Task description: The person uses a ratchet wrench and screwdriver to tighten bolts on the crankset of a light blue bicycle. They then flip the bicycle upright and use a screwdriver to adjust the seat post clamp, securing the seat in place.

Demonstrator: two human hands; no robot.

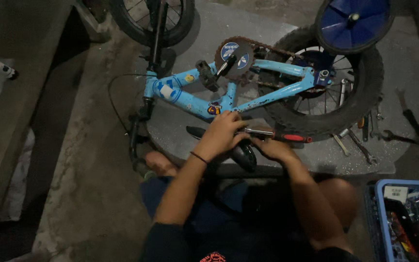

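Observation:
A small light-blue child's bicycle point(267, 92) lies upside down on a grey concrete slab, wheels up toward the top of the view. Its black saddle point(241, 153) points toward me. My left hand point(221, 133) grips the seat area just under the frame, fingers curled over it. My right hand point(275, 148) holds a tool with a metal shaft and a red-and-black handle point(287, 137), its tip at the seat clamp. A blue training wheel point(352, 22) sticks up at the rear tyre point(326, 123).
Wrenches and other hand tools point(360, 140) lie scattered on the slab right of the rear wheel. A blue plastic crate point(377, 218) with tools stands at the lower right. The front wheel point(151, 19) is at the top. My knees frame the saddle.

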